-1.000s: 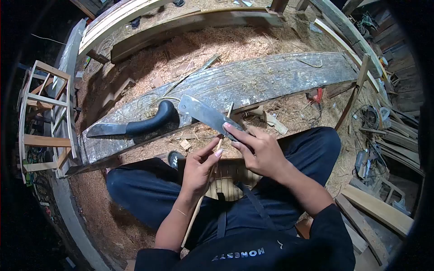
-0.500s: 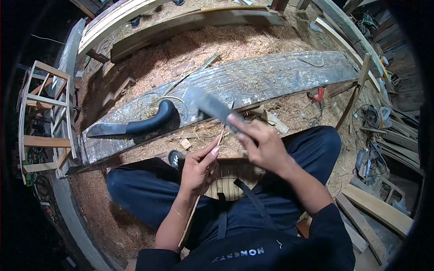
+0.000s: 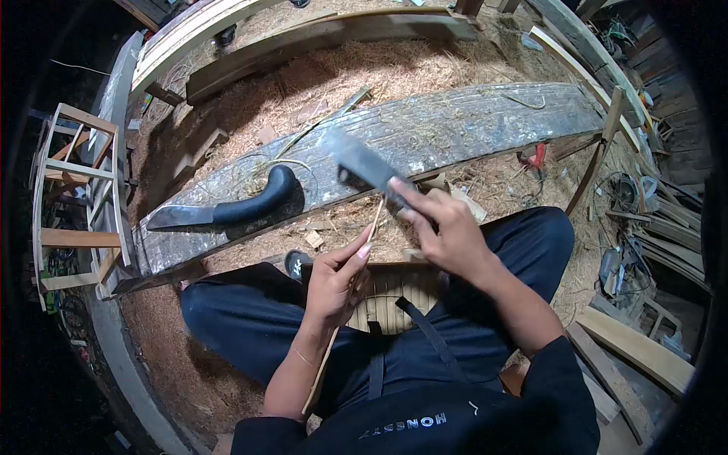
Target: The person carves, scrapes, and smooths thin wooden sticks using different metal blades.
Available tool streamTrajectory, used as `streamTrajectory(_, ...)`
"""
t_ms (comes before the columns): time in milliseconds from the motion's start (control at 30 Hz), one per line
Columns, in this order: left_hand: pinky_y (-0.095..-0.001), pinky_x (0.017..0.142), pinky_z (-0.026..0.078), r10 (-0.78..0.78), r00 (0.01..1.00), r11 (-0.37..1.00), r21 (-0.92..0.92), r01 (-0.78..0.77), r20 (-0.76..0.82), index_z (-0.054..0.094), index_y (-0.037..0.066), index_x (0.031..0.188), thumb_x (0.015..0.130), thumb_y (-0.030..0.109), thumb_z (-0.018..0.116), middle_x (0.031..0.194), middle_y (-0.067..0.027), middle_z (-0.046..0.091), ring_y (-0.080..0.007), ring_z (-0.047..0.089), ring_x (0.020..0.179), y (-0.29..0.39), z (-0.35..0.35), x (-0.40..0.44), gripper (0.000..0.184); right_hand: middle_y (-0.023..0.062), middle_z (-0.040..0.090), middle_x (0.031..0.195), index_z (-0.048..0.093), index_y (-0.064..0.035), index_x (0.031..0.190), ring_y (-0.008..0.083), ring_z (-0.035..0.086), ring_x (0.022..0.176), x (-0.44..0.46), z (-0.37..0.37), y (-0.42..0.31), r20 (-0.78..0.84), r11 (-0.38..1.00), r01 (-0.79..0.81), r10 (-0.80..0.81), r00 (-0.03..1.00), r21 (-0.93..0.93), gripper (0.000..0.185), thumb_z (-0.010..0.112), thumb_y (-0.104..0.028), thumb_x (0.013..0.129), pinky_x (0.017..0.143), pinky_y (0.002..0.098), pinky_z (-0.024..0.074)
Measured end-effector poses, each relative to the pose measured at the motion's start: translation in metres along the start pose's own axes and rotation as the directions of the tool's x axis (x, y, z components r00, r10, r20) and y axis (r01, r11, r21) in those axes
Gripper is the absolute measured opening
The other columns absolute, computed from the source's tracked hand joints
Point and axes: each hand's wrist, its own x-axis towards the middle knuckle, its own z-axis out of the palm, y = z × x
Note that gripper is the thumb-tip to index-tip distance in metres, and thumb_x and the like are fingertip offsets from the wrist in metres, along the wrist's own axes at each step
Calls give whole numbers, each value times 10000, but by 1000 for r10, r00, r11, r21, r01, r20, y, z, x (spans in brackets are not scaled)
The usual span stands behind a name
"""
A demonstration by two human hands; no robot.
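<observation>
My left hand (image 3: 334, 287) is closed around a thin rattan-like strip (image 3: 322, 365). The strip runs back along my forearm, and its upper end rises from my fingertips toward the blade. In my right hand (image 3: 447, 235) is a broad grey knife (image 3: 362, 165), somewhat smeared by motion, pointing up and left over the plank. The grip of that knife is mostly covered by my fingers. A second knife with a curved black handle (image 3: 258, 201) lies on the weathered plank (image 3: 455, 129), to the left of the blade in my hand.
Wood shavings (image 3: 341, 68) cover the ground around the plank. A red-handled tool (image 3: 537, 156) lies beyond my right knee. Boards (image 3: 637, 353) are stacked at the lower right, and a wooden frame (image 3: 80, 171) stands at the left. A slatted wooden seat (image 3: 385, 312) shows between my legs.
My right hand and the knife have shifted slightly to the right and down. The strip's tip now meets or passes behind the blade. My left hand has hardly moved.
</observation>
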Motion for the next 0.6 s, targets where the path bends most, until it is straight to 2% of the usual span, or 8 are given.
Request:
streamTrajectory(100,-212,430,276,-9,1000,1000,-9,9,-2,577,36,1356,986,71,581,605,75,441,-22,349,465,-1,3,1,372,141,558,732,546,-253,1406,297,580,608,-12,7,-10,32,988,146,-148,988,56,466,599,-185,947,595,412,508)
streamTrajectory(133,-213,421,275,-1,1000,1000,-14,1,-3,578,36,1353,985,74,584,602,72,446,-26,346,453,-3,1,2,371,136,554,726,539,-254,1413,294,577,599,-7,7,-5,28,994,88,-90,996,72,466,589,-190,954,589,411,510)
streamTrajectory(167,-213,411,275,5,1000,1000,-15,-5,-6,580,36,1351,984,77,586,600,69,450,-30,342,442,-4,0,3,370,148,590,751,583,-191,1376,270,589,629,-2,3,-3,-2,999,4,-4,1000,52,510,645,-71,884,611,389,483)
streamTrajectory(233,-217,401,271,2,1000,1000,1,-2,5,583,33,1346,986,92,588,585,65,440,-35,335,431,1,2,-1,365,134,544,746,530,-263,1421,303,576,607,-2,-1,-3,50,999,7,-9,999,39,483,598,-196,947,598,420,507)
streamTrajectory(300,-216,403,273,11,1000,1000,9,-10,-11,590,39,1341,990,107,587,571,64,428,-33,338,436,-2,1,1,357,144,536,759,542,-254,1411,319,575,629,-12,7,-10,65,994,95,-98,993,52,488,612,-179,934,604,424,495)
streamTrajectory(433,-213,402,275,9,1000,1000,9,-9,-22,590,48,1343,994,115,582,562,65,423,-30,341,437,-1,2,4,356,148,541,776,547,-252,1405,331,576,644,-5,5,-16,63,999,13,-15,998,34,505,630,-165,915,616,436,486)
streamTrajectory(467,-212,404,269,15,1000,999,30,-15,-13,589,52,1345,994,116,583,567,69,424,-28,337,438,0,4,3,357,156,557,738,584,-209,1377,314,559,607,-5,6,-18,18,998,33,-33,999,46,512,655,-94,883,585,401,461)
streamTrajectory(600,-212,408,259,-1,1000,1000,17,1,-13,584,60,1354,994,117,585,569,80,418,-24,330,441,2,6,5,365,155,552,738,572,-219,1388,311,558,605,-7,2,-14,56,999,36,-37,998,25,512,644,-106,893,584,402,462)
